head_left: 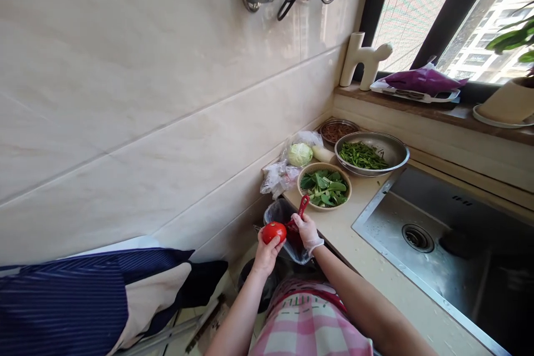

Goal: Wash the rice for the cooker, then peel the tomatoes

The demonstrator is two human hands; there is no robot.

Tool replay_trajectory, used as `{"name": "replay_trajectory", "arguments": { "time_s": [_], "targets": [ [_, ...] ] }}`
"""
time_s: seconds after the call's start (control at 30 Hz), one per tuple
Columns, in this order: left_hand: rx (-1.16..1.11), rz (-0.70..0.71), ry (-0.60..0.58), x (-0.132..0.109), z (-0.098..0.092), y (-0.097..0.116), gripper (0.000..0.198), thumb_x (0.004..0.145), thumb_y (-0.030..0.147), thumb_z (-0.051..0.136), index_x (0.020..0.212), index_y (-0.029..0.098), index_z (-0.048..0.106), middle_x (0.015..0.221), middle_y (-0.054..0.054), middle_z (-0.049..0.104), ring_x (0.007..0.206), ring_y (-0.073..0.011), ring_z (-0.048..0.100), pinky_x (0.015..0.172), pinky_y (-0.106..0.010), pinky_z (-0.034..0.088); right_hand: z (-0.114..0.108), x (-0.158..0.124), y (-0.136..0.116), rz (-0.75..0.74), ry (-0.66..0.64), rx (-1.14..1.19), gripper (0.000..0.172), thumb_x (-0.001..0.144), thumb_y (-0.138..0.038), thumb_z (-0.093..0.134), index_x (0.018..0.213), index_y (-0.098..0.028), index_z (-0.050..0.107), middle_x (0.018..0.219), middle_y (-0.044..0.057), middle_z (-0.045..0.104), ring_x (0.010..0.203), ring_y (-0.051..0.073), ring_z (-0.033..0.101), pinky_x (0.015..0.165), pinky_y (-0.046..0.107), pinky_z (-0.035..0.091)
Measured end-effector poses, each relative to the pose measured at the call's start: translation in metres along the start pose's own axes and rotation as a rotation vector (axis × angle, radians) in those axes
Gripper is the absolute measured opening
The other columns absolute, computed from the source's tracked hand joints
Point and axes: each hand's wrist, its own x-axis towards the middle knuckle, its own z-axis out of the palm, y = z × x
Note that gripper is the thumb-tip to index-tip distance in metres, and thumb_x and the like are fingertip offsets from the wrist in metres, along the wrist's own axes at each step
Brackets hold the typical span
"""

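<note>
A whole red tomato [274, 232] is in my left hand [266, 256], with the fingers wrapped round its side and the thumb on its front. My right hand [307, 229] wears a thin clear glove and grips a red peeler [304, 205] by the handle. The handle's end sticks up past my fingers; the peeler's head is close to the tomato's right side and partly hidden, so I cannot tell if they touch. Both hands are above a bin lined with a clear plastic bag [301, 255].
Right of my hands, a basket [349, 191] of green leaves sits on the counter [362, 200]. Behind it are a steel bowl [398, 153] of green vegetables, a cabbage [300, 154] and plastic bags [273, 177]. A steel sink [387, 222] lies right; dark striped cloth [62, 300] hangs left.
</note>
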Motion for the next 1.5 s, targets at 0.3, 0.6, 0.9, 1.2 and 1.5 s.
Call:
{"name": "replay_trajectory", "arguments": {
  "time_s": [0.3,0.6,0.9,1.2,1.5],
  "targets": [
    [-0.039,-0.062,-0.018,0.005,-0.002,-0.006,0.062,0.059,0.024,0.085,0.106,0.027,0.044,0.102,-0.001,0.065,0.088,-0.0177,0.067,0.080,-0.034,0.052,0.004,-0.016,-0.006,0.018,0.076,0.174,0.044,0.052,-0.056,0.077,0.073,-0.020,0.062,0.067,0.001,0.067,0.055,0.015,0.060,0.057,0.030,0.051],
    [-0.096,-0.156,-0.120,0.000,-0.013,0.000,0.065,0.061,0.033,0.084,0.115,0.027,0.048,0.110,-0.008,0.066,0.097,-0.0264,0.067,0.077,-0.032,0.049,-0.018,-0.008,0.013,0.027,0.003,-0.007,0.034,0.048,-0.045,0.080,0.062,-0.018,0.064,0.051,-0.002,0.061,0.051,0.016,0.055,0.052,0.028,0.045],
    [-0.158,-0.264,-0.364,0.000,-0.025,0.019,0.066,0.058,0.038,0.085,0.114,0.017,0.058,0.120,-0.014,0.063,0.113,-0.0294,0.059,0.073,-0.026,0.050,-0.012,-0.019,0.015,0.058,0.130,0.079,0.046,0.052,-0.057,0.075,0.074,-0.018,0.068,0.071,0.005,0.071,0.059,0.019,0.063,0.056,0.031,0.050],
    [-0.099,-0.360,-0.513,0.009,-0.027,0.028,0.072,0.054,0.045,0.085,0.115,0.016,0.060,0.124,-0.015,0.062,0.112,-0.0320,0.060,0.071,-0.026,0.051,0.001,-0.044,0.006,0.080,0.197,0.220,0.045,0.050,-0.055,0.080,0.073,-0.017,0.070,0.068,0.004,0.070,0.054,0.016,0.061,0.050,0.028,0.047],
    [-0.023,-0.321,-0.502,0.007,-0.044,0.032,0.066,0.055,0.042,0.085,0.113,0.022,0.060,0.116,-0.011,0.065,0.106,-0.0303,0.063,0.077,-0.032,0.051,0.001,-0.057,-0.007,-0.267,0.044,0.072,0.038,0.062,-0.038,0.078,0.098,-0.024,0.072,0.102,0.004,0.071,0.095,0.022,0.063,0.090,0.036,0.048]
  ]
}}
